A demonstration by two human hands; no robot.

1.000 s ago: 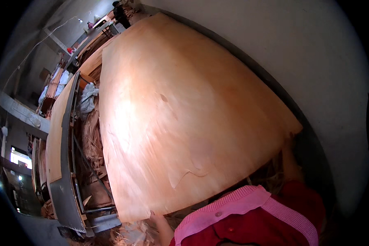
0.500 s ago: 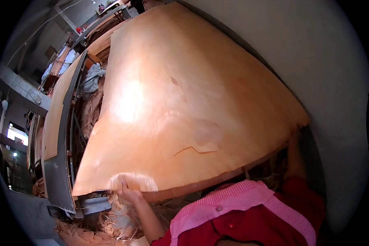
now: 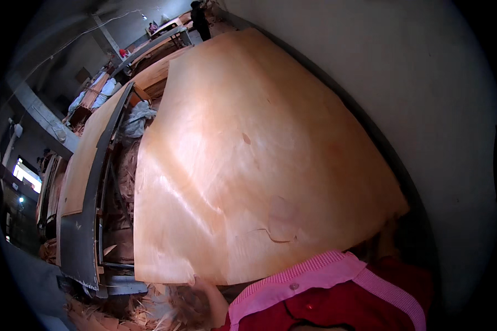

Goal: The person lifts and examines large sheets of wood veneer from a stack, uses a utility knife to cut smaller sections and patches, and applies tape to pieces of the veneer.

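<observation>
A large, thin tan wood veneer sheet (image 3: 292, 149) spreads out in front of me, its near edge close to my body. It has a small dark knot hole, a curved split near the front and a bent ridge on its left side. At the near edge, left of my apron, my left hand (image 3: 203, 284) grips the sheet, with most of its fingers hidden underneath. My right hand (image 3: 389, 229) holds the near right corner in shadow; its fingers are hardly visible.
A pale wall (image 3: 425, 110) runs along the right. To the left stands a long dark-edged bench (image 3: 77, 248) with a board on it. Veneer scraps (image 3: 143, 314) litter the floor at lower left. A white plastic bag (image 3: 138, 118) lies beyond the sheet's left edge. A person (image 3: 200, 21) stands far back.
The sheet's near edge has come closer to my body, and its left corner has shifted right. A ridge has formed on its left side. Both hands are lower in view, and the view has shifted slightly.
</observation>
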